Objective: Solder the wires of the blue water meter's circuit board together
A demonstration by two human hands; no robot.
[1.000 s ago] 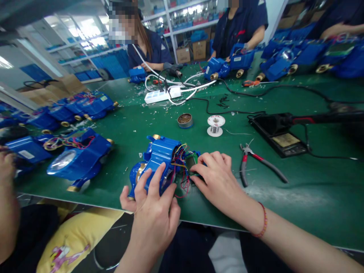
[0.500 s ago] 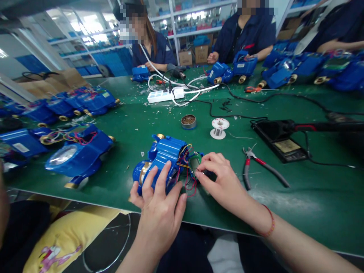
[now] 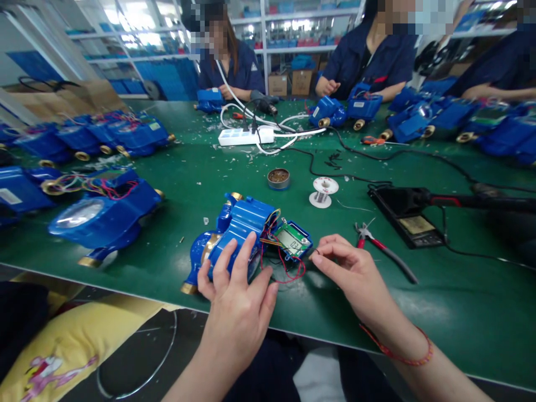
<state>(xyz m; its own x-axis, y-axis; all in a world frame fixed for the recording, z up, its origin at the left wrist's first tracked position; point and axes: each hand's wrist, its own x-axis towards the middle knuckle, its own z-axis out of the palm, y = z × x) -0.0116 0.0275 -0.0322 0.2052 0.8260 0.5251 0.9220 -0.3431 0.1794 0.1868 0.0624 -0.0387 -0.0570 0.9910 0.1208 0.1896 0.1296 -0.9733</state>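
Observation:
A blue water meter point(image 3: 247, 215) with brass ends lies tilted on the green table in front of me. My left hand point(image 3: 237, 293) holds it down, fingers spread over its near side. Colored wires run from its open housing to a green circuit board point(image 3: 292, 241) with a small display, lying in a blue frame to the right. Beside the board's right edge, my right hand point(image 3: 345, 265) is closed in a pinch on a thin dark wire; the fingertips partly hide it. A red wire point(image 3: 302, 272) loops loosely below the board.
Behind the meter stand a round tin point(image 3: 278, 178) and a solder spool point(image 3: 324, 192). Cutting pliers point(image 3: 387, 254) and a black soldering station point(image 3: 412, 220) lie right. More blue meters point(image 3: 100, 215) are at left. A power strip point(image 3: 246, 136) lies farther back, with co-workers seated across.
My right hand has moved right, off the circuit board, uncovering its display. My left hand stays on the meter. The whole view has shifted slightly.

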